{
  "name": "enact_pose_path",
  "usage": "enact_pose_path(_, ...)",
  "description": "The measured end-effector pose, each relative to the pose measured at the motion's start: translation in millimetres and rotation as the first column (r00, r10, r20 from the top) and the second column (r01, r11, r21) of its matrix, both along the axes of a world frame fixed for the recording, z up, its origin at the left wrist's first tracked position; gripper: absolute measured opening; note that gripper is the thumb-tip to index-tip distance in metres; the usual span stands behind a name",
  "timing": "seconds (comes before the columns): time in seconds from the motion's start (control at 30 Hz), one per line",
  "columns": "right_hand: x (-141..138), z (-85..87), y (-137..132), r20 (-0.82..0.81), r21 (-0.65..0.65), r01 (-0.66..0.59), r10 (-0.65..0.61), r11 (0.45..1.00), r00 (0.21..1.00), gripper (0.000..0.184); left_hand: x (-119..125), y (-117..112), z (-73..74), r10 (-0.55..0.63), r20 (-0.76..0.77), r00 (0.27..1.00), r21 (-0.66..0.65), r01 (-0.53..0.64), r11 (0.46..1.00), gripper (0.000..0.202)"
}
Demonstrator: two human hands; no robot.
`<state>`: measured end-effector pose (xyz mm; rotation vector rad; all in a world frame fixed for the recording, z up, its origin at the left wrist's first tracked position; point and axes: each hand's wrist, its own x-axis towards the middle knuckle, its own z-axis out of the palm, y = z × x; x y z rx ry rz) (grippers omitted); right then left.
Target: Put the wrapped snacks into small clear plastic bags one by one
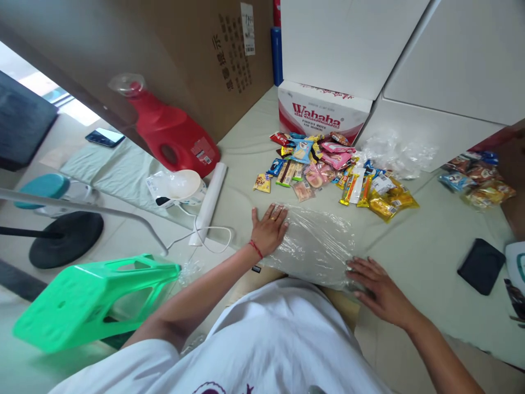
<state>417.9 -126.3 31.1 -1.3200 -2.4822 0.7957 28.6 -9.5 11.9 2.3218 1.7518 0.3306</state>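
A clear plastic bag (315, 235) lies flat on the cloth-covered table in front of me, its surface wrinkled and shiny. My left hand (269, 229) rests on the bag's left end with the fingers stretched out, a red string round the wrist. At the bag's right end, my right hand (377, 287) touches the plastic with its fingers extended. Just beyond the bag is a pile of small wrapped snacks (315, 158) in many colours. A yellow snack pack (389, 200) sits at the pile's right side.
Behind the snacks stands a Wahaba box (324, 112), with crumpled clear plastic (397, 153) to its right. More snacks (478, 178) and a black pouch (482, 266) lie farther right. On the left are a red jug (174, 131), a white roll (209, 202) and a green stool (94, 295).
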Motion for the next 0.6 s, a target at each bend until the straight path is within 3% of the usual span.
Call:
enact_pose_path(0.1, 4.6, 19.7, 26.2, -0.082, 0.098, 0.274, -0.267, 0.957, 0.96, 0.036, -2.4, -2.4, 3.6, 0.048, 0.034, 0.998, -0.014, -0.048, 0.999, 0.05)
enact_pose_path(0.17, -25.6, 28.5, 44.7, -0.116, 0.158, 0.332, -0.316, 0.93, 0.942, 0.038, -1.1, -5.4, 9.6, 0.087, 0.046, 0.995, 0.032, -0.088, 0.996, 0.046)
enact_pose_path(0.23, -75.9, 30.0, 58.2, -0.116, 0.151, 0.14, -0.123, 0.979, 0.986, 0.034, 3.1, -9.5, 17.4, 0.138, 0.036, 0.99, 0.113, -0.141, 0.984, 0.041)
enact_pose_path(0.3, -130.6, 23.5, 64.1, -0.091, 0.148, -0.113, 0.127, 0.982, 0.988, 0.034, 9.9, -13.9, 24.8, 0.152, 0.017, 0.988, 0.166, -0.153, 0.974, 0.037)
enact_pose_path(0.4, -185.2, 4.4, 58.0, -0.012, 0.12, -0.294, 0.297, 0.948, 0.955, 0.045, 20.3, -16.1, 28.9, -0.033, 0.006, 0.999, 0.134, 0.032, 0.99, 0.04)
enact_pose_path(0.47, -191.8, -7.2, 46.3, -0.009, 0.071, -0.343, 0.344, 0.937, 0.939, 0.054, 23.1, -12.7, 24.7, -0.127, 0.014, 0.992, 0.103, 0.124, 0.987, 0.044)
enact_pose_path(0.6, -155.3, -9.1, 31.5, -0.146, -0.08, -0.387, 0.373, 0.919, 0.916, 0.045, 14.8, -1.8, 5.2, -0.026, -0.012, 1.0, 0.035, 0.026, 0.999, 0.05)
